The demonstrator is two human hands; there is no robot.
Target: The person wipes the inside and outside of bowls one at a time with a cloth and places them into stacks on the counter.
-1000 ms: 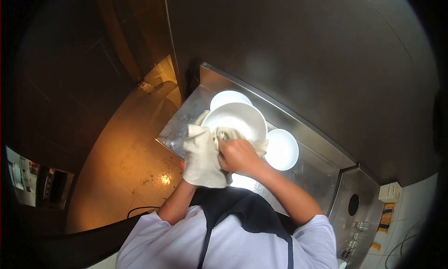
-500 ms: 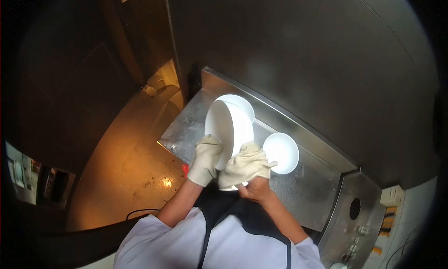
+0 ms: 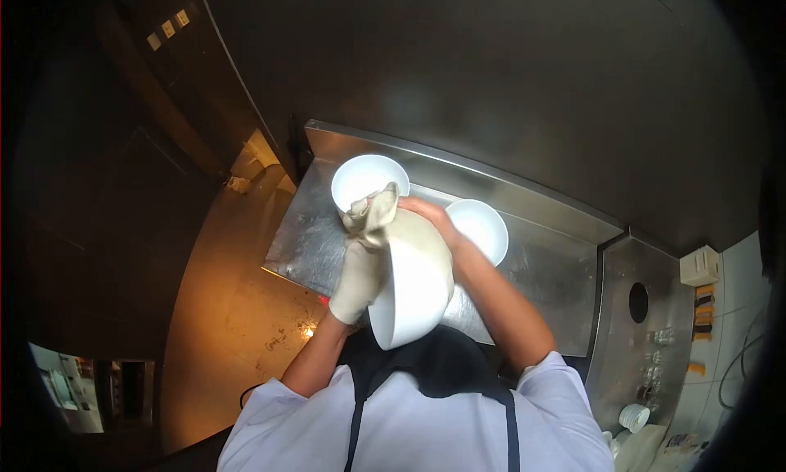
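Note:
A large white bowl (image 3: pixel 417 296) is held tipped on its side, close in front of my body. My left hand (image 3: pixel 360 280), in a cream glove, grips the bowl by its left rim. A cream cloth (image 3: pixel 426 236) lies over the bowl's far side and bunches up at the rim by the left fingers. Bare-skinned, my right hand (image 3: pixel 427 216) presses this cloth against the outside of the bowl; its fingertips are partly hidden by the cloth. Behind the left hand stands a white bowl (image 3: pixel 370 174), upright on the metal counter (image 3: pixel 540 300). Another white bowl (image 3: pixel 481 229) sits beyond my right forearm.
A raised metal edge (image 3: pixel 458 173) runs along the counter's back, against a dark wall. On the right, a second metal surface (image 3: pixel 618 341) has a round hole, several glasses (image 3: pixel 652 365) and a stack of white dishes (image 3: pixel 634 417). Brown floor (image 3: pixel 221 325) lies to the left.
My right hand and the cloth have gone up from the bowl's near side to its far side. The held bowl has turned and come nearer my body. The view has shifted.

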